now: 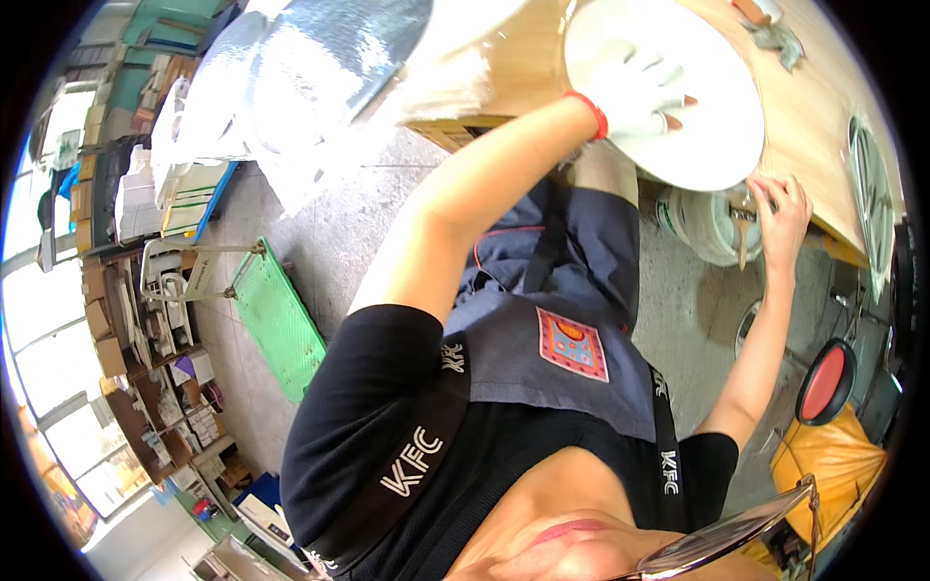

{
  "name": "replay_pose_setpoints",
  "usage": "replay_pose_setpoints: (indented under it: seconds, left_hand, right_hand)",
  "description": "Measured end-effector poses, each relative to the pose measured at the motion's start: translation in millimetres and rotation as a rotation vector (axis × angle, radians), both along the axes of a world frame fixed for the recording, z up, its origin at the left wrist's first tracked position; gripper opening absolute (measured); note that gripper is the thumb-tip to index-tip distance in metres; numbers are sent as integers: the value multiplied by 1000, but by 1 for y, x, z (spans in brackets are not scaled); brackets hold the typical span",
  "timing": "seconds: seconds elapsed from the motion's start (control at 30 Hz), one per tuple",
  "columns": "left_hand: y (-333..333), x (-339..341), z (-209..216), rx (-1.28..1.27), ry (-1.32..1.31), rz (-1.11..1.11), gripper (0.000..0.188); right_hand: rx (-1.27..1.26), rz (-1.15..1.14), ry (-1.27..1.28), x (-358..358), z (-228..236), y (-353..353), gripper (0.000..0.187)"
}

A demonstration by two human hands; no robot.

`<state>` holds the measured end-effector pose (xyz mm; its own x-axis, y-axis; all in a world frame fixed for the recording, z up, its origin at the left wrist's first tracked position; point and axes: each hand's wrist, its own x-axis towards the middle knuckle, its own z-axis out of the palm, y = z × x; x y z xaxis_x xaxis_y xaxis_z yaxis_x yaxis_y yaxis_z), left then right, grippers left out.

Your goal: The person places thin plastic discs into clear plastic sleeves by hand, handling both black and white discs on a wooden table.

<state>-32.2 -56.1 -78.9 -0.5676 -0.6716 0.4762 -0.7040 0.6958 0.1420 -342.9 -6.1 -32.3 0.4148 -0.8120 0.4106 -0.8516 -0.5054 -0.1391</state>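
Observation:
A white round board (717, 145) lies on the wooden table, its near edge reaching past the table's edge. My left hand (635, 92) wears a white glove with some bare fingertips; it rests flat on the board, fingers spread. A red band circles that wrist. At the board's right rim is my right hand (783, 215), bare, with its fingers bent and the fingertips close together by the edge. Whether they grip the rim or something small is unclear. Just below hangs a flat brush (743, 240) against a pale translucent bucket (697, 225) under the table edge.
Shiny silver round sheets (320, 58) and clear plastic wrap (450, 82) lie on the left. A grey cloth-like piece (778, 44) sits at the far right of the wooden table (814, 116). A green platform cart (279, 324) stands on the floor at left; a black-rimmed red pan-like object (826, 382) is at right.

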Motion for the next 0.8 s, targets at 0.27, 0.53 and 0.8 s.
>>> replay_pose_setpoints:
  seconds: [0.27, 0.53, 0.8]
  left_hand:
    - [9, 3, 11, -12, -64, 96, 46]
    - [11, -2, 1, 173, 112, 102, 47]
    - [13, -1, 10, 113, 44, 99, 48]
  right_hand:
    - [-59, 186, -345, -13, -6, 23, 10]
    - [192, -99, -229, -13, -5, 34, 39]
    - [-62, 34, 87, 46, 11, 29, 51]
